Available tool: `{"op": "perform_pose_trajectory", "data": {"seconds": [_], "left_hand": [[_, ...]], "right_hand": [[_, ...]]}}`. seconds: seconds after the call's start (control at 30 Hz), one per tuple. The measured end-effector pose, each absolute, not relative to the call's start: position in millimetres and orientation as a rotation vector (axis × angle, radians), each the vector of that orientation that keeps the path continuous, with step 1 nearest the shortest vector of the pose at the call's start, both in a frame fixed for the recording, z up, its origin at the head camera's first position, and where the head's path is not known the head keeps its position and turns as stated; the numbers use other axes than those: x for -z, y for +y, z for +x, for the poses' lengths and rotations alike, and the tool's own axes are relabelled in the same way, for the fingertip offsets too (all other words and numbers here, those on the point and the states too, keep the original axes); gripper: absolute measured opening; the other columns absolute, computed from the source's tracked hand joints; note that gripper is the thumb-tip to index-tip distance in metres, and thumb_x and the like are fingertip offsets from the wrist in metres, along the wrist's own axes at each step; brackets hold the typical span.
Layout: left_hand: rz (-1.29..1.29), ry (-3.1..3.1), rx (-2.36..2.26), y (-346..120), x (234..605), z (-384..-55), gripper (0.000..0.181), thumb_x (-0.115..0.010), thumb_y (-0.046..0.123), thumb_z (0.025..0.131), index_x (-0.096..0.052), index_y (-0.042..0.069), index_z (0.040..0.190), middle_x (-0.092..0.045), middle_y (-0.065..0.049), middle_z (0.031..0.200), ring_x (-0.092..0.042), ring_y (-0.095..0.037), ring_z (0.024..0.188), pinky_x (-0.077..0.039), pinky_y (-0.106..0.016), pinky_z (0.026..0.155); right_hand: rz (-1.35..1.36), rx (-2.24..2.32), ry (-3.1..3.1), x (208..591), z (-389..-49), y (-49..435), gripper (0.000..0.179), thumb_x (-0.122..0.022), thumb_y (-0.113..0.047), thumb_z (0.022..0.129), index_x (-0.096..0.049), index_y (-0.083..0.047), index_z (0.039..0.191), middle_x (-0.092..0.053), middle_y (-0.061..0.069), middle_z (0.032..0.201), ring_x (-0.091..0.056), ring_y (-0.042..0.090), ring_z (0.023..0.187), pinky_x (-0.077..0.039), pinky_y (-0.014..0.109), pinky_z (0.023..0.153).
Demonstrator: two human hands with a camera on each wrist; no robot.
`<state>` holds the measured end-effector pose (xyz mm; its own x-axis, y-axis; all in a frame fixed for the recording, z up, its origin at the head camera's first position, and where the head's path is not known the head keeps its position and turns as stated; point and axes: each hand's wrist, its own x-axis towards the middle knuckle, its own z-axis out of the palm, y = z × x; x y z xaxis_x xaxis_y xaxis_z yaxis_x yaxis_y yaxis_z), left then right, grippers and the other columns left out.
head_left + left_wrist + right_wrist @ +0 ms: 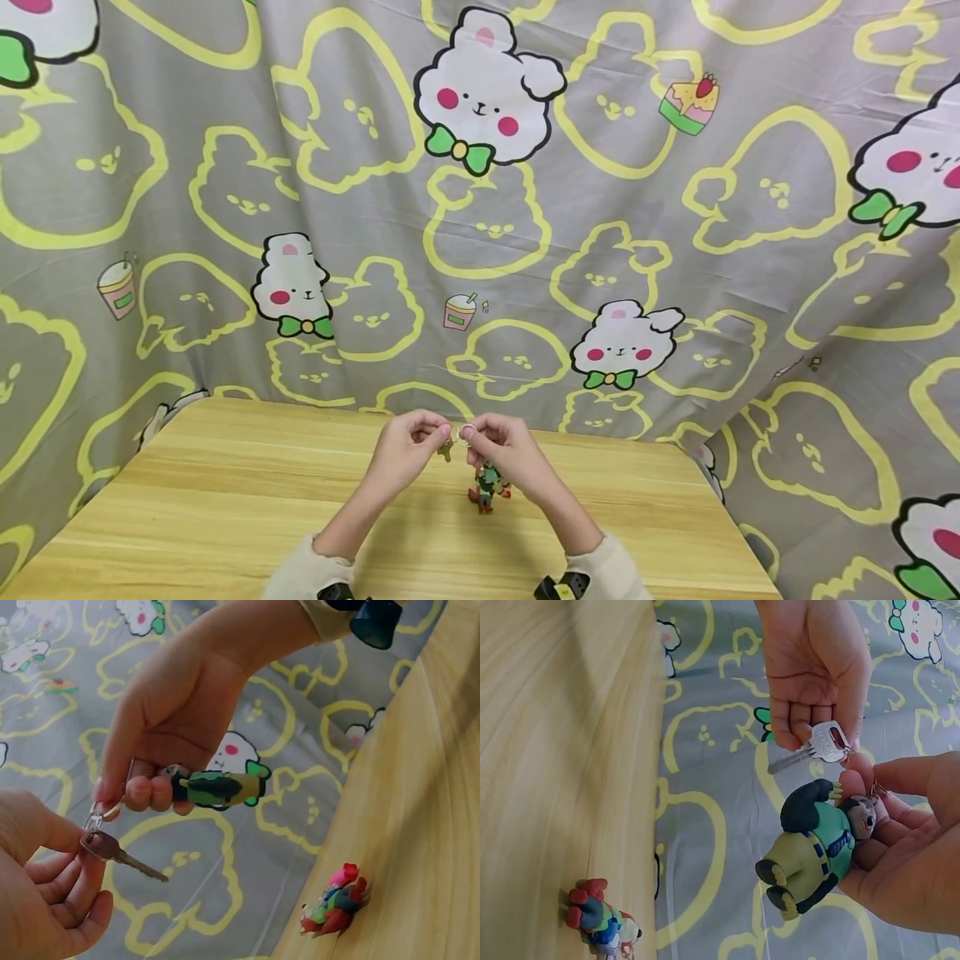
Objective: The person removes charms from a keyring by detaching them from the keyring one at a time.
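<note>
Above the table, my left hand pinches a metal key near its head, the blade pointing away from the fingers. Facing it, my right hand pinches a thin metal key ring between thumb and fingers. From the right hand hangs an animal figurine keychain with a green shirt, a dark tie and pale trousers. The key's head and the ring meet between the two hands; whether they are linked is too small to tell. A second figurine, red, blue and green, lies on the table below.
The wooden table stretches under both hands. Behind it hangs a grey curtain printed with yellow outlines and white cartoon animals, reaching down to the table's back edge and along both sides.
</note>
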<state>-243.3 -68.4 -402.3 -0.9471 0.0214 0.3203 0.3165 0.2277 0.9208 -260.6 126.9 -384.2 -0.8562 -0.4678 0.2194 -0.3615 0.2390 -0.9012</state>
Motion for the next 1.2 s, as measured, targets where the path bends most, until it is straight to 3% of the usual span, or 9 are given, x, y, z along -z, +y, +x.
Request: {"op": "perform_pose_trajectory", "data": {"seconds": [0.17, 0.3, 0.6, 1.03, 1.2], "left_hand": [[-0.465, -2.305, 1.805, -71.6, 402.7, -242.3, 0.011, -0.070, 0.007, 0.095, -0.075, 0.001, 0.103, -0.074, -0.011, 0.087, -0.064, -0.008, 0.072, -0.051, -0.021, 0.066], [-0.647, -2.365, 1.816, -76.7, 401.3, -242.4, 0.016, -0.067, 0.008, 0.096, -0.075, 0.000, 0.108, -0.075, -0.013, 0.092, -0.067, -0.010, 0.078, -0.055, -0.023, 0.071], [-0.669, -2.438, 1.755, -79.7, 396.1, -242.7, 0.013, -0.070, 0.017, 0.097, -0.077, 0.005, 0.098, -0.074, -0.008, 0.087, -0.066, -0.013, 0.077, -0.054, -0.024, 0.069], [-0.403, -2.331, 1.681, -69.3, 395.6, -242.2, 0.005, -0.074, 0.011, 0.093, -0.077, 0.007, 0.090, -0.076, -0.004, 0.083, -0.067, -0.011, 0.071, -0.051, -0.021, 0.064], [-0.341, -2.295, 1.691, -66.9, 394.8, -242.3, 0.004, -0.075, 0.009, 0.092, -0.078, 0.008, 0.088, -0.074, -0.002, 0.079, -0.066, -0.011, 0.069, -0.050, -0.021, 0.063]], "right_hand": [[-0.793, 1.664, 2.445, 383.3, -261.5, 130.7, 0.024, -0.065, -0.020, 0.101, -0.071, 0.003, 0.102, -0.060, 0.024, 0.070, -0.055, 0.014, 0.059, -0.044, 0.022, 0.053], [-0.796, 1.620, 2.468, 381.1, -262.2, 134.5, 0.022, -0.065, -0.021, 0.101, -0.073, 0.000, 0.101, -0.057, 0.019, 0.067, -0.050, 0.011, 0.056, -0.039, 0.023, 0.050], [-0.854, 1.567, 2.459, 378.8, -264.3, 136.9, 0.024, -0.065, -0.020, 0.101, -0.074, 0.001, 0.102, -0.060, 0.020, 0.069, -0.054, 0.013, 0.059, -0.047, 0.025, 0.054], [-0.821, 1.628, 2.415, 377.5, -264.8, 134.0, 0.024, -0.059, -0.019, 0.105, -0.071, 0.002, 0.106, -0.068, 0.019, 0.076, -0.064, 0.011, 0.065, -0.057, 0.025, 0.063], [-0.812, 1.648, 2.405, 377.7, -263.8, 134.3, 0.025, -0.058, -0.020, 0.105, -0.071, 0.002, 0.107, -0.069, 0.020, 0.076, -0.066, 0.018, 0.066, -0.059, 0.030, 0.064]]}}
